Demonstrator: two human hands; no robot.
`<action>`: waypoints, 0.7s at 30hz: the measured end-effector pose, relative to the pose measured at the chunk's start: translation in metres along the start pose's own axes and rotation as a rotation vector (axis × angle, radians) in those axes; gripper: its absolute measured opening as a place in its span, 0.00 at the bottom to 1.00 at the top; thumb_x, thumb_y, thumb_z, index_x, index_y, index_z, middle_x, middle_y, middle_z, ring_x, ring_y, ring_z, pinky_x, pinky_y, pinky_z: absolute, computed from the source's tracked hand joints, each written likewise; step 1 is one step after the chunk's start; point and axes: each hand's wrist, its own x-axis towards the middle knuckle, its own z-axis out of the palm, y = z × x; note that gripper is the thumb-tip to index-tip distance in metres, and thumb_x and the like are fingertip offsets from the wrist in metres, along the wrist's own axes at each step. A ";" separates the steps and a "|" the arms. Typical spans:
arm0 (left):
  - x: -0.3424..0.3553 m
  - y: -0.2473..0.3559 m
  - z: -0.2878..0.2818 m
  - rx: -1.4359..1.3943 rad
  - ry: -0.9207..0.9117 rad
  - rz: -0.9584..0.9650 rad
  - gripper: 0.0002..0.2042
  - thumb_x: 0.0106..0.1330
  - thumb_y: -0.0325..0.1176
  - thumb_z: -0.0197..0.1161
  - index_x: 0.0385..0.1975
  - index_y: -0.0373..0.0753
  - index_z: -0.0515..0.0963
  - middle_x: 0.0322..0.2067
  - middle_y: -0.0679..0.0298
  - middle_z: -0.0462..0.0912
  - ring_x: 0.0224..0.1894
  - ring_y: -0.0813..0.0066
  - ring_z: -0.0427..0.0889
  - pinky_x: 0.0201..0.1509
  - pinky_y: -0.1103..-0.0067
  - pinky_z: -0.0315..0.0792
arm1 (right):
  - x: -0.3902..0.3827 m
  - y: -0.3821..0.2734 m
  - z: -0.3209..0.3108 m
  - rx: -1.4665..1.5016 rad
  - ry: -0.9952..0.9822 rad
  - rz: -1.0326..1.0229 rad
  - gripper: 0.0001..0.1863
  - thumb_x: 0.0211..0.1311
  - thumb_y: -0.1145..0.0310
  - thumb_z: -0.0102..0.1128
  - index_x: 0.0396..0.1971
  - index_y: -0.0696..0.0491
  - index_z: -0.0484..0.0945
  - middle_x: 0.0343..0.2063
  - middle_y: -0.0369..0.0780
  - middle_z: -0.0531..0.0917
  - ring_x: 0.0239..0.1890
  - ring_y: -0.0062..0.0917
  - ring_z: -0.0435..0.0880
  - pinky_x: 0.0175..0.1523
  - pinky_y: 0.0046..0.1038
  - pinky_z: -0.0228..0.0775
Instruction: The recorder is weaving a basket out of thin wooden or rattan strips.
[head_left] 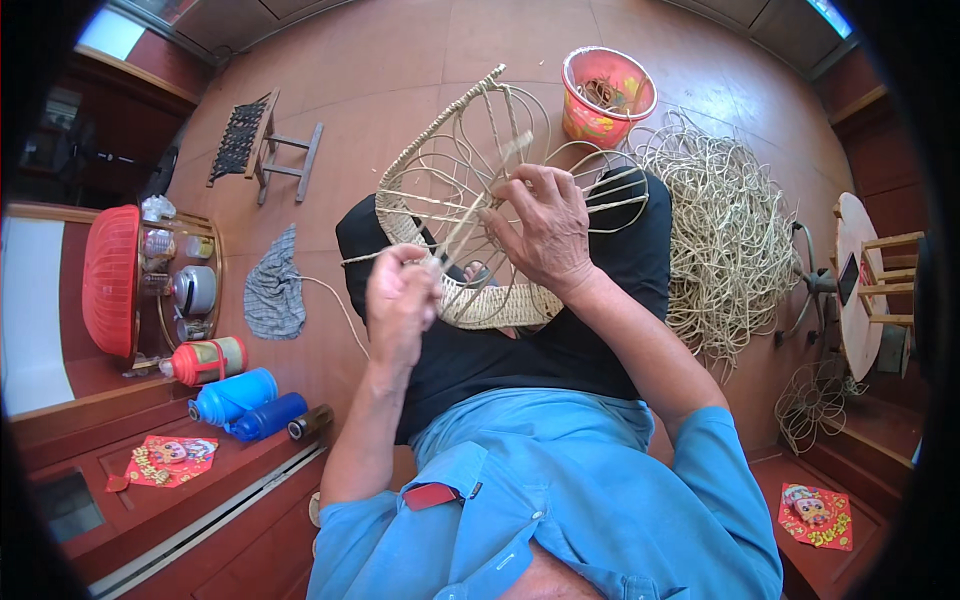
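Note:
Across my lap rests a partly woven basket (506,307), its wire frame (460,150) wrapped and woven with pale straw cord. The woven band forms the edge nearest me and the left side; open wire loops show across the far part. My left hand (402,300) is closed in a pinch, slightly blurred, over the left part of the frame. A length of straw cord (458,232) stretches from it toward my right hand (545,225), whose thumb and fingers close on the cord above the frame's middle. A blurred loose end (517,147) rises beyond the right fingertips.
To the right lies a big heap of straw cord (725,230), with a red bucket (608,95) behind it. Leftward are a small stool (245,140), a checked cloth (274,290) and several flasks, including a blue one (235,396). A round wooden seat (858,285) stands far right.

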 end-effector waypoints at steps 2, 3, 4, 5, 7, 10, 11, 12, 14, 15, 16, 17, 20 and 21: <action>0.011 0.019 -0.030 0.009 0.040 0.050 0.11 0.82 0.32 0.67 0.57 0.42 0.74 0.34 0.66 0.84 0.20 0.90 0.70 0.19 0.91 0.60 | 0.003 -0.004 0.005 0.009 0.007 0.041 0.15 0.62 0.52 0.79 0.40 0.45 0.86 0.50 0.36 0.80 0.56 0.37 0.79 0.57 0.42 0.74; 0.018 0.035 -0.043 0.018 0.054 0.056 0.11 0.82 0.33 0.67 0.57 0.43 0.74 0.35 0.66 0.84 0.21 0.90 0.70 0.20 0.91 0.60 | 0.005 -0.006 0.007 0.015 0.008 0.073 0.15 0.61 0.53 0.79 0.37 0.45 0.86 0.48 0.36 0.80 0.55 0.37 0.79 0.57 0.42 0.74; 0.027 0.049 -0.053 -0.002 0.033 0.039 0.11 0.82 0.33 0.67 0.57 0.44 0.75 0.37 0.67 0.85 0.23 0.90 0.72 0.22 0.90 0.62 | 0.006 -0.007 0.008 0.016 0.011 0.074 0.15 0.61 0.53 0.79 0.37 0.45 0.86 0.48 0.36 0.80 0.55 0.37 0.79 0.57 0.42 0.74; 0.036 0.063 -0.055 -0.003 0.025 0.046 0.11 0.81 0.33 0.68 0.57 0.44 0.76 0.38 0.67 0.86 0.24 0.90 0.72 0.23 0.89 0.63 | 0.007 -0.008 0.009 0.016 0.022 0.084 0.14 0.61 0.53 0.79 0.35 0.46 0.85 0.48 0.36 0.80 0.54 0.37 0.79 0.56 0.42 0.75; 0.053 0.086 -0.051 -0.053 0.063 0.048 0.12 0.80 0.33 0.69 0.57 0.44 0.77 0.40 0.65 0.86 0.24 0.90 0.71 0.23 0.88 0.62 | 0.008 -0.009 0.011 0.017 0.036 0.097 0.14 0.60 0.54 0.79 0.33 0.46 0.85 0.47 0.37 0.80 0.54 0.37 0.79 0.56 0.42 0.76; 0.069 0.101 -0.046 -0.219 0.012 0.023 0.13 0.79 0.33 0.71 0.56 0.41 0.77 0.36 0.66 0.86 0.21 0.91 0.69 0.22 0.88 0.61 | 0.009 -0.011 0.012 0.027 0.038 0.135 0.13 0.61 0.55 0.79 0.32 0.46 0.84 0.47 0.37 0.80 0.54 0.37 0.79 0.56 0.42 0.76; 0.069 0.101 -0.046 -0.210 0.009 0.021 0.13 0.79 0.33 0.71 0.56 0.41 0.77 0.36 0.66 0.86 0.21 0.91 0.69 0.22 0.88 0.61 | 0.009 -0.011 0.011 0.033 0.029 0.139 0.13 0.61 0.55 0.78 0.32 0.46 0.85 0.47 0.37 0.80 0.54 0.37 0.79 0.56 0.42 0.76; 0.068 0.102 -0.047 -0.092 -0.018 0.000 0.14 0.77 0.33 0.72 0.56 0.40 0.77 0.35 0.68 0.85 0.21 0.92 0.68 0.23 0.89 0.61 | 0.008 -0.011 0.011 0.038 0.021 0.146 0.13 0.61 0.55 0.78 0.33 0.46 0.85 0.47 0.37 0.80 0.54 0.37 0.79 0.56 0.43 0.76; 0.065 0.094 -0.040 0.290 0.033 0.027 0.15 0.74 0.36 0.75 0.52 0.37 0.79 0.29 0.73 0.81 0.22 0.92 0.68 0.27 0.89 0.62 | 0.007 -0.009 0.012 0.031 0.038 0.150 0.13 0.61 0.55 0.78 0.34 0.46 0.85 0.47 0.36 0.80 0.54 0.37 0.79 0.55 0.43 0.75; 0.064 0.088 -0.046 0.301 0.030 0.024 0.15 0.74 0.36 0.75 0.52 0.37 0.79 0.29 0.73 0.81 0.22 0.92 0.68 0.27 0.89 0.62 | 0.007 -0.009 0.013 0.022 0.050 0.142 0.13 0.61 0.55 0.78 0.34 0.46 0.85 0.46 0.36 0.79 0.54 0.36 0.79 0.55 0.43 0.75; 0.062 0.080 -0.051 0.569 -0.027 0.085 0.14 0.74 0.37 0.75 0.49 0.36 0.81 0.27 0.74 0.79 0.22 0.91 0.69 0.27 0.86 0.62 | 0.007 -0.008 0.013 0.026 0.053 0.151 0.13 0.61 0.55 0.78 0.34 0.46 0.85 0.46 0.36 0.79 0.54 0.36 0.79 0.55 0.43 0.75; 0.061 0.075 -0.058 0.836 -0.087 0.146 0.13 0.74 0.38 0.75 0.46 0.35 0.82 0.24 0.75 0.77 0.23 0.90 0.69 0.28 0.83 0.62 | 0.006 -0.008 0.014 0.029 0.055 0.140 0.13 0.60 0.55 0.78 0.35 0.46 0.86 0.46 0.36 0.79 0.54 0.36 0.79 0.54 0.42 0.75; 0.061 0.070 -0.039 1.107 0.099 0.379 0.13 0.80 0.40 0.71 0.39 0.35 0.84 0.22 0.73 0.76 0.24 0.87 0.71 0.30 0.77 0.64 | 0.004 -0.008 0.016 0.037 0.061 0.133 0.13 0.59 0.55 0.79 0.35 0.46 0.86 0.46 0.36 0.79 0.53 0.35 0.78 0.53 0.42 0.74; 0.066 0.071 -0.036 1.141 0.205 0.565 0.13 0.82 0.40 0.69 0.39 0.35 0.84 0.23 0.72 0.78 0.24 0.86 0.71 0.30 0.75 0.66 | 0.005 -0.009 0.016 0.041 0.069 0.132 0.14 0.59 0.55 0.79 0.34 0.46 0.85 0.46 0.36 0.79 0.53 0.35 0.78 0.53 0.42 0.74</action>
